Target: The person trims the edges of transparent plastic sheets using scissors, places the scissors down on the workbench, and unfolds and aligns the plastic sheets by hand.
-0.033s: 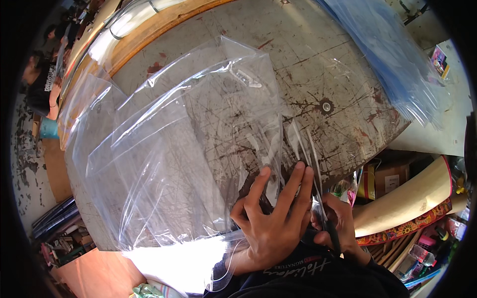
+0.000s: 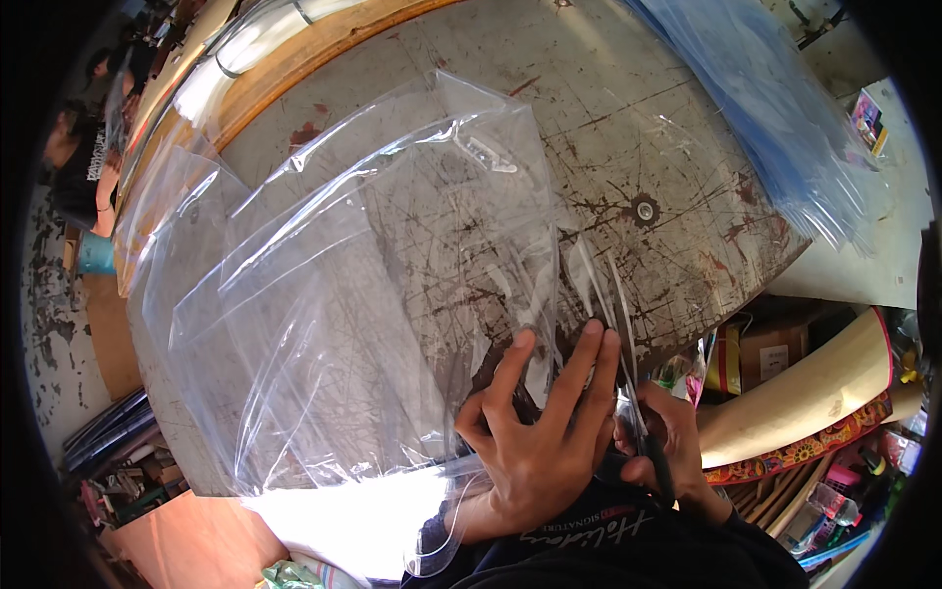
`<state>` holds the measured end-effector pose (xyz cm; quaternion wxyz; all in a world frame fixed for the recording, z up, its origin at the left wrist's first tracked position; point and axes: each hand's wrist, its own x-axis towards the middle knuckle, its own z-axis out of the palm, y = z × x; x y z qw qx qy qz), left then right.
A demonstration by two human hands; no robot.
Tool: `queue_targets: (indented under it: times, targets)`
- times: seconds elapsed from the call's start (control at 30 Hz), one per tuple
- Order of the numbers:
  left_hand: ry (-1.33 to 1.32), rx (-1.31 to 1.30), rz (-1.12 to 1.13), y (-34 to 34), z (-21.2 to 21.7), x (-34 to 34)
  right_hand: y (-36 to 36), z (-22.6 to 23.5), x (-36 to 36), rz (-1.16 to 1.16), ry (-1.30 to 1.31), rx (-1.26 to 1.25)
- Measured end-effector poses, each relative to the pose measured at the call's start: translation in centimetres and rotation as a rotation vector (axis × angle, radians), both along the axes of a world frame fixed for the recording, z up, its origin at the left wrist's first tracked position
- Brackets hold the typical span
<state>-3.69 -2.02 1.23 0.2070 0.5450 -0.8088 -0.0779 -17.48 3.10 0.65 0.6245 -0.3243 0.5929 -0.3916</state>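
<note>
A clear plastic sheet (image 2: 294, 324) with shiny folds spreads over the worn, scratched table (image 2: 677, 275) and hangs past its near edge. My left hand (image 2: 540, 442) rests palm down on the plastic's right edge, its fingers stretched out and apart. Just to the right of it, my right hand (image 2: 677, 442) is closed round a pair of scissors (image 2: 659, 469) with dark handles. Their metal blades point away from me, along a narrow strip of plastic beside my left fingertips. How far the blades are apart is hard to make out.
A stack of bluish plastic sheets (image 2: 756, 108) lies at the far right edge. Rolled material (image 2: 805, 402), a cardboard box (image 2: 770, 348) and loose clutter sit below on the right. Long rolls (image 2: 265, 49) line the far left edge; another person (image 2: 88, 167) is beyond them.
</note>
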Motion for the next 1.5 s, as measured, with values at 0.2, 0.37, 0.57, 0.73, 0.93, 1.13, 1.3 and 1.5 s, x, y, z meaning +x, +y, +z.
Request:
queue_targets:
  times: [0.2, 0.37, 0.57, 0.73, 0.93, 1.13, 1.3, 1.5]
  targets:
    - [-0.012, -0.025, -0.005, 0.0, -0.2, 0.1, -0.3, 0.3, 0.3, -0.031, -0.049, 0.035]
    - [0.011, -0.023, -0.030, 0.0, -0.4, 0.2, -0.3, 0.1, 0.5, -0.058, -0.050, 0.009]
    - [-0.029, -0.049, 0.021, -0.2, -0.2, 0.0, -0.2, 0.0, 0.3, -0.033, -0.001, 0.012]
    - [0.008, -0.011, 0.039, -0.1, 0.1, 0.0, -0.1, -0.2, 0.0, 0.009, 0.078, -0.014]
    - [0.033, 0.026, -0.026, 0.1, 0.1, 0.2, -0.1, -0.8, -0.2, 0.014, 0.098, -0.075]
    - [0.030, 0.012, -0.016, 0.1, -0.2, 0.1, -0.2, -0.7, -0.6, 0.045, 0.123, -0.063]
    - [0.041, 0.043, -0.015, 0.1, 0.3, 0.3, -0.1, -0.4, -0.5, 0.042, 0.097, -0.054]
    - [0.040, 0.079, 0.024, -0.4, 0.6, -0.4, -0.1, -0.1, -0.5, -0.015, -0.029, 0.002]
